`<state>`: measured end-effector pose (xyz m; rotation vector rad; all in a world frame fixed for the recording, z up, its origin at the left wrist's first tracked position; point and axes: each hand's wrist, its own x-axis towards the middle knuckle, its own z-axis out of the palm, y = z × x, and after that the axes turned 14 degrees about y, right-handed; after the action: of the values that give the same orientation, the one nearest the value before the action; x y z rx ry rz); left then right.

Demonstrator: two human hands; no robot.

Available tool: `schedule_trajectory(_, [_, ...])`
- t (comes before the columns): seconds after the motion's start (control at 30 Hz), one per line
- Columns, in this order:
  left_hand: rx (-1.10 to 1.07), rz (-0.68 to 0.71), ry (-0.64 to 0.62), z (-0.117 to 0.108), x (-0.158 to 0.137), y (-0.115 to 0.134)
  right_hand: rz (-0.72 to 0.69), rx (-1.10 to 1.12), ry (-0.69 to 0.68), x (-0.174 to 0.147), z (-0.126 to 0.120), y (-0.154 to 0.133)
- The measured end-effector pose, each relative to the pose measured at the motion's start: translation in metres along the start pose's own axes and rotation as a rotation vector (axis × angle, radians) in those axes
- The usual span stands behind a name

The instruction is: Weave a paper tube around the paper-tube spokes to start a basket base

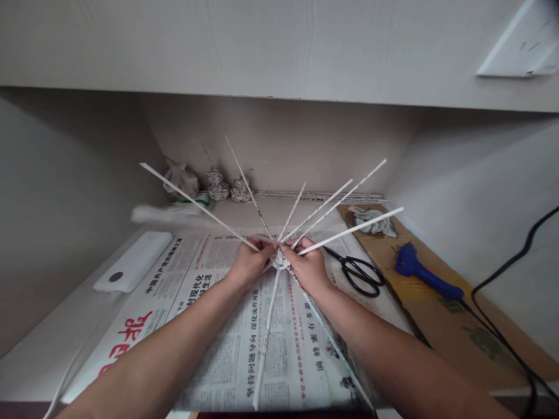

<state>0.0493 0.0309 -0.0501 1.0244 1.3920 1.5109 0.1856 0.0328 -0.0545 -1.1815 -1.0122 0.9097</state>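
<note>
A woven paper base (280, 260) hangs just above the newspaper, with several rolled paper sticks (201, 208) fanning out from it in all directions. My left hand (250, 260) pinches its left edge, thumb near the middle. On the other side my right hand (308, 265) grips the right edge, its thumb close to the left one. The fingertips of both hands are partly hidden behind the base. Two sticks point back toward me, between and under my forearms.
Newspaper (227, 349) covers the tabletop. Black scissors (360, 274) lie right of my hands, and a blue glue gun (425, 273) with a black cord rests on cardboard (441, 331). A white device (133, 262) is at left. Small woven gourds (217, 185) stand behind, below an overhanging panel (262, 52).
</note>
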Motion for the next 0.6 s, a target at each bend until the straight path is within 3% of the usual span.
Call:
schedule_trajectory(0.37, [-0.07, -0.099, -0.03, 0.0, -0.002, 0.003, -0.052, -0.017, -0.039, 0.004, -0.001, 0.009])
schedule_trajectory(0.6, [-0.158, -0.113, -0.076, 0.001, 0.0, 0.003, 0.345, 0.19, -0.046, 0.012, 0.0, 0.002])
